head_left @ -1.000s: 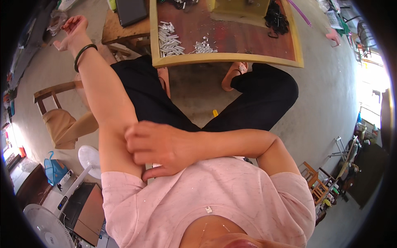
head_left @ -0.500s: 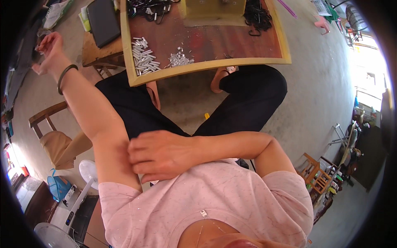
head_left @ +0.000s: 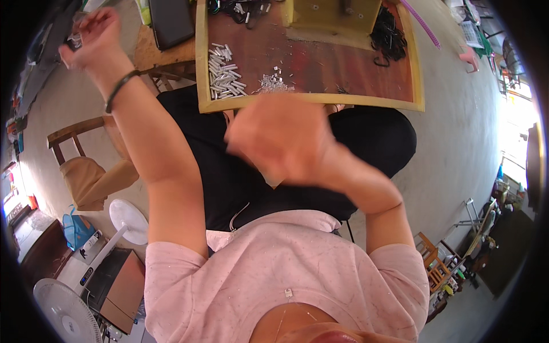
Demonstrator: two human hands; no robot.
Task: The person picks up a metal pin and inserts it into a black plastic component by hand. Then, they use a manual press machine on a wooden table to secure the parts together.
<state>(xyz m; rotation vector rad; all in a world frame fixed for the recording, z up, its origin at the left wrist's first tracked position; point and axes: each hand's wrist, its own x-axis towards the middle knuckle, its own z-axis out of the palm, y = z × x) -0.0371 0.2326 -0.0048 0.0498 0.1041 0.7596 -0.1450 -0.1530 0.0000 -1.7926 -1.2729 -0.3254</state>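
My left arm reaches out to the far left, with a dark bangle on the wrist. My left hand (head_left: 96, 40) is raised away from the table, thumb apart and fingers loosely bent, with no held thing that I can make out. My right hand (head_left: 280, 134) is smeared by motion above my lap, just short of the table's near edge; its fingers cannot be read. Beyond it stands a red-brown work table (head_left: 320, 64) with a yellowish raised rim. On it lie a pile of short white tubes (head_left: 227, 77) and a heap of smaller silvery bits (head_left: 272, 83).
A yellowish box-like block (head_left: 334, 23) stands at the table's far side, with bundles of black cords (head_left: 389, 35) beside it. Left of the table, a dark flat case (head_left: 171, 23) rests on a wooden stool. A wooden chair (head_left: 77, 143) and white fans (head_left: 128, 220) stand at left.
My right hand has left my left upper arm and swung forward to the table's near edge. My left arm stays stretched out. The whole view has shifted a little.
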